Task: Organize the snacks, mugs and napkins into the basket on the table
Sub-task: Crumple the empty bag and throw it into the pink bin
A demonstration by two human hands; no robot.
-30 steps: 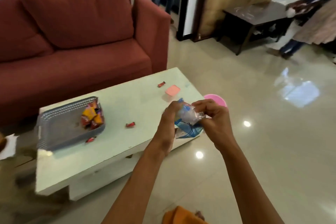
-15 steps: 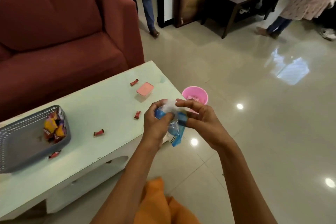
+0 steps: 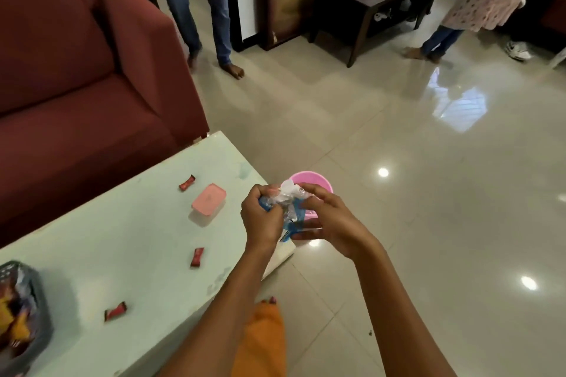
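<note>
Now, the step: crumple the wrapper [image 3: 289,208] small, then drop it in the pink bin [image 3: 318,184] on the floor below.
Left hand [image 3: 262,219]: fingers curled tight around the wrapper.
Right hand [image 3: 329,219]: fingers half bent, pinching its other side.
Wrapper look: clear and blue, shiny, all scrunched.
Where: in the air, past the table [image 3: 122,248] corner.
Basket [image 3: 39,315]: far left, snacks inside.
Candies [image 3: 197,257]: loose on the table.

**No readable text**

Nothing legible anywhere. The crumpled blue-and-clear wrapper [image 3: 289,211] shows print, too creased to read. Red candy wrappers [image 3: 197,257] on the table [image 3: 128,242] and packets in the basket [image 3: 43,315]: lettering too small, blurred.
</note>
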